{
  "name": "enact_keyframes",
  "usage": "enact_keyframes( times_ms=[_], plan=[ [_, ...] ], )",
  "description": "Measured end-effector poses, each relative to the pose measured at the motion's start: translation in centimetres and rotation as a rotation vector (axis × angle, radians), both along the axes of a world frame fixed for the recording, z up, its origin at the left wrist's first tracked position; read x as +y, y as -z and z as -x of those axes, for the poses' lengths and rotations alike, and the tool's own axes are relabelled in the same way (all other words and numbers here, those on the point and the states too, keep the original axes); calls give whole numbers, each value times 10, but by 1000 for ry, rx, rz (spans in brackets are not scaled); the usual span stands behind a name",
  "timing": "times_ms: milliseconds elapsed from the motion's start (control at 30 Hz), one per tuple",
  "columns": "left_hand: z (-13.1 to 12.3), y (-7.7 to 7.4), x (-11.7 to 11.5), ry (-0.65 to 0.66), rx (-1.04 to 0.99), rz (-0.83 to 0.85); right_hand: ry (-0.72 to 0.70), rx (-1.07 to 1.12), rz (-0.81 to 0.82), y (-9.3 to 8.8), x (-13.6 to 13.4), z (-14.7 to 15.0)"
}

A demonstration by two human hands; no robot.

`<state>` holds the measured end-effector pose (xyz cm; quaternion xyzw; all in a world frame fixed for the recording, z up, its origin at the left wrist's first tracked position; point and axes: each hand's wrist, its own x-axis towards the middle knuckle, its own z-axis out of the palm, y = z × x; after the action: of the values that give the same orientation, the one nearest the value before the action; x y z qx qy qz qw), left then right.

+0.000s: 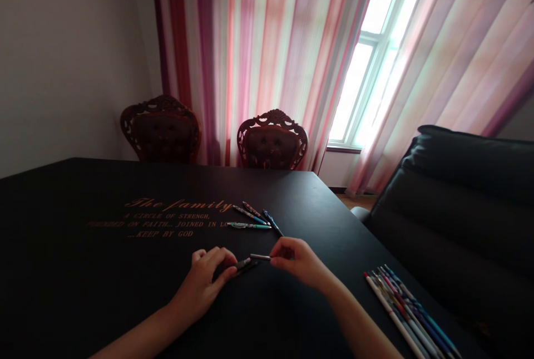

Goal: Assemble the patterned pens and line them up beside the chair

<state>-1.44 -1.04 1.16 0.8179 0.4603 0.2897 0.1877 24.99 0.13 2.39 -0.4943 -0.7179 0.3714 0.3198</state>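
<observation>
Above the black table [137,286], my left hand [211,273] is closed, its thumb and fingers pinching a dark pen [242,264] with a lighter tip that points right. Opposite it, my right hand [298,261] pinches a slim silver-grey pen piece [261,257], held almost level. The left end of that piece is right at the pen's tip; whether they touch I cannot tell. Just beyond my hands lie several loose pens: a green-and-white pen [249,226], a dark blue pen [272,222] and others fanned out beside them.
At the table's right edge lies a row of several pens [406,309]. Gold lettering [167,217] marks the tabletop at left. Two carved chairs [162,133] stand behind the far edge, before striped curtains [258,58]. A black leather seat [463,203] is on the right.
</observation>
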Motion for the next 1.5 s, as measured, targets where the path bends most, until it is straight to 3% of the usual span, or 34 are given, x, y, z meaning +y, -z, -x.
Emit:
enact_keyframes(
  times_ms=[500, 667, 900, 1067, 1167, 1333, 1500],
  plan=[
    [0, 2, 0, -13, -51, 26, -16, -55, -147, -9, -12, 12],
    [-1, -6, -3, -4, -51, 15, -23, -56, -203, -15, -14, 12],
    [-5, -15, -11, 138, 5, -35, -16, 18, -151, -9, -23, 37],
    [-5, -11, -11, 137, 24, -66, -1, 123, -62, 1, -28, 52],
    [-4, -8, -10, 119, 65, -91, 32, 148, -50, 3, -21, 44],
    [-1, -2, -6, 52, 171, -196, 96, 305, -3, 0, 0, 6],
    [-1, 0, -4, 60, 197, -176, 109, 333, 42, -2, 11, -21]
  ],
)
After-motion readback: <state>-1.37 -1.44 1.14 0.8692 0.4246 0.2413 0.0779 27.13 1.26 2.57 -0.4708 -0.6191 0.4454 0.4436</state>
